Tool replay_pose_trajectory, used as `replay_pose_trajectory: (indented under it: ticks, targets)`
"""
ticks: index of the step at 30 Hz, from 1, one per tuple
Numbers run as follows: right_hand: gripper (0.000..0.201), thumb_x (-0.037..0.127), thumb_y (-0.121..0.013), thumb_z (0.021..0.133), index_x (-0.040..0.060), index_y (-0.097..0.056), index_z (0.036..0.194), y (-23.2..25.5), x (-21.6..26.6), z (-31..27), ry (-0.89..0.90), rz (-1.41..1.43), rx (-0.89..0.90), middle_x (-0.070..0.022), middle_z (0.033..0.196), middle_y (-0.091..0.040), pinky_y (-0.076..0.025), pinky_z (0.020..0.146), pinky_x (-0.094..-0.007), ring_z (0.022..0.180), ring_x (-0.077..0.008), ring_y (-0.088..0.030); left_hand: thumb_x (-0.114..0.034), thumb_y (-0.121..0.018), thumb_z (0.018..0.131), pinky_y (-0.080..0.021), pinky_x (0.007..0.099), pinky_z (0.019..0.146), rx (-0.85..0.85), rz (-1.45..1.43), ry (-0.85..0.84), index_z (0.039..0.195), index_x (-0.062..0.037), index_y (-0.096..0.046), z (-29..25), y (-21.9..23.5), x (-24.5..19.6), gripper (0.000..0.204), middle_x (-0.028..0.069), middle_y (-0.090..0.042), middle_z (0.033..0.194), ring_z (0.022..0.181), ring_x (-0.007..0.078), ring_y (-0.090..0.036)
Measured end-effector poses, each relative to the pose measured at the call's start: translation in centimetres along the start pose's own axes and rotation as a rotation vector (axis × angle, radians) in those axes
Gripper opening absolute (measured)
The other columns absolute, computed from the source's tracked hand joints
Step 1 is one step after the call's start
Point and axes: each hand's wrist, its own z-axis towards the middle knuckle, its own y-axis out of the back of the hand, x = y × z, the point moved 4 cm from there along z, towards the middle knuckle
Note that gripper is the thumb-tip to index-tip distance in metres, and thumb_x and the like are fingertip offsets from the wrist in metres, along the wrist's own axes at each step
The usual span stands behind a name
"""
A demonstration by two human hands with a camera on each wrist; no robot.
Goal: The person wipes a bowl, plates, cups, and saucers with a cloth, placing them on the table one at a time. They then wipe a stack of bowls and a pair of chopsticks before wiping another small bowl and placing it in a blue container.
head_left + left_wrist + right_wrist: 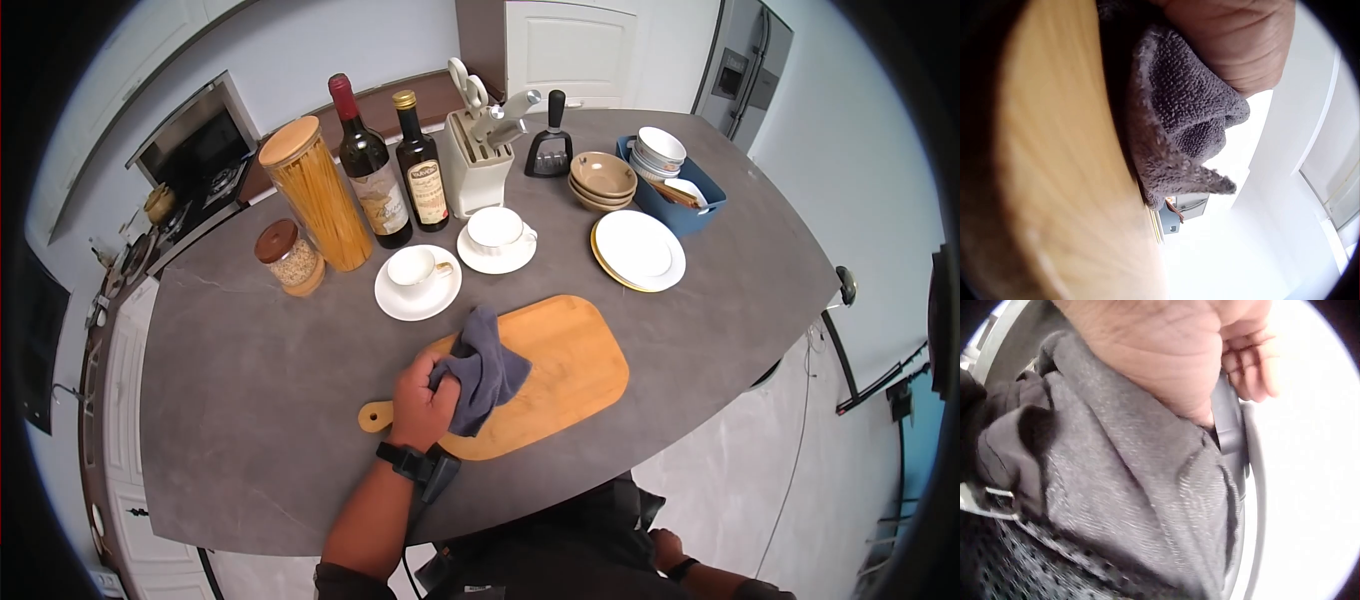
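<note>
My left hand (424,400) grips a dark grey cloth (484,372) over the wooden cutting board (575,350), near the board's handle end. In the left wrist view the towelling folds of the cloth stick out below the hand, close against the board. The handle with its hole points left on the table. Low beside my body, off the table, my right hand (667,549) hangs with loosely curled fingers. In the right wrist view this hand lies against grey fabric (1122,456), with nothing held.
Behind the board stand two white cups on saucers (418,300), a pasta jar (325,200), a smaller jar (292,262), two bottles (380,190) and a knife block (475,170). Farther right are stacked plates (640,250), brown bowls (603,178) and a blue bin (690,218) with dishes.
</note>
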Motion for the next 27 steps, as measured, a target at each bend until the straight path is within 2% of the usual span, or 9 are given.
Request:
replay_pose_trajectory:
  ticks: [7,11,13,17,18,19,20,23,27]
  targets:
    - [0.041,0.042,-0.071,0.088,0.0079,-0.073,0.111,-2.4,0.0,3.3,0.02,0.097,-0.032,-0.0258,0.1,-0.076,-0.06,0.083,-0.0539,0.097,-0.0455,-0.075,-0.008,-0.064,0.094,-0.055,0.0376,0.071,-0.006,0.028,-0.037,0.101,0.002,-0.068,0.2,0.1,-0.5,0.013,0.0175,-0.069,0.082,0.072,0.0263,-0.068]
    - [0.036,0.038,-0.069,0.091,0.0072,-0.072,0.108,-2.0,0.5,4.3,0.083,0.066,-0.035,-0.0264,0.099,-0.076,-0.061,0.081,-0.0539,0.095,-0.0458,-0.075,-0.008,-0.063,0.095,-0.055,0.0369,0.072,-0.022,-0.005,-0.017,0.102,0.002,-0.068,0.0,-0.3,0.0,0.013,0.0154,-0.069,0.081,0.072,0.023,-0.067]
    - [0.036,0.037,-0.07,0.09,0.0018,-0.074,0.095,-1.1,0.9,5.8,0.028,-0.048,-0.089,-0.0251,0.097,-0.077,-0.061,0.081,-0.0534,0.095,-0.0436,-0.076,-0.008,-0.063,0.095,-0.055,0.0368,0.073,-0.013,-0.003,-0.025,0.102,0.0021,-0.068,0.1,-0.2,0.1,0.013,0.015,-0.069,0.082,0.073,0.0226,-0.066]
    - [0.045,0.041,-0.066,0.095,0.0009,-0.067,0.114,-0.5,2.1,6.4,-0.08,0.106,-0.129,-0.0255,0.098,-0.077,-0.06,0.082,-0.0545,0.096,-0.0451,-0.076,-0.009,-0.064,0.095,-0.055,0.0365,0.073,-0.021,0.01,-0.048,0.103,0.0022,-0.068,-0.1,-0.2,-0.3,0.014,0.0148,-0.069,0.083,0.074,0.0228,-0.066]
    - [0.045,0.041,-0.066,0.095,0.0009,-0.067,0.114,-3.4,-2.2,6.9,-0.071,0.102,-0.136,-0.0255,0.098,-0.077,-0.06,0.082,-0.0545,0.096,-0.0451,-0.076,-0.009,-0.064,0.095,-0.055,0.0365,0.073,-0.031,0.013,-0.054,0.103,0.0022,-0.068,-0.1,0.1,-0.3,0.014,0.0148,-0.069,0.083,0.074,0.0228,-0.066]
    - [0.05,0.044,-0.066,0.095,0.0004,-0.064,0.12,-4.7,-4.2,8.6,-0.012,0.355,-0.124,-0.0261,0.1,-0.077,-0.06,0.083,-0.0547,0.098,-0.0454,-0.075,-0.009,-0.064,0.095,-0.055,0.0366,0.074,-0.005,0.013,-0.029,0.103,0.0024,-0.068,-0.2,0.1,0.1,0.014,0.015,-0.07,0.083,0.075,0.0228,-0.067]
    - [0.056,0.047,-0.065,0.096,-0.0001,-0.06,0.126,-11.1,-5.0,7.6,0.051,0.608,-0.108,-0.0267,0.102,-0.077,-0.06,0.084,-0.055,0.099,-0.0458,-0.075,-0.009,-0.064,0.095,-0.055,0.0366,0.074,0.021,0.014,-0.004,0.103,0.0025,-0.068,-0.1,0.1,0.3,0.014,0.0152,-0.07,0.084,0.075,0.0227,-0.067]
    - [0.067,0.052,-0.066,0.095,-0.0014,-0.055,0.133,-11.4,-5.2,8.2,-0.01,0.742,-0.039,-0.0295,0.104,-0.076,-0.059,0.085,-0.0558,0.101,-0.0478,-0.074,-0.008,-0.064,0.095,-0.055,0.036,0.073,-0.006,0.034,-0.08,0.102,0.0024,-0.068,-0.1,0.0,0.3,0.013,0.0152,-0.07,0.083,0.075,0.022,-0.068]
    - [0.065,0.052,-0.064,0.096,-0.0006,-0.056,0.133,-6.7,-2.8,6.0,-0.025,0.29,0.027,-0.0283,0.104,-0.077,-0.059,0.085,-0.0561,0.101,-0.0485,-0.074,-0.007,-0.064,0.095,-0.055,0.0357,0.073,0.002,-0.015,-0.052,0.102,0.0024,-0.067,-0.1,-0.1,0.0,0.012,0.015,-0.071,0.084,0.075,0.0212,-0.068]
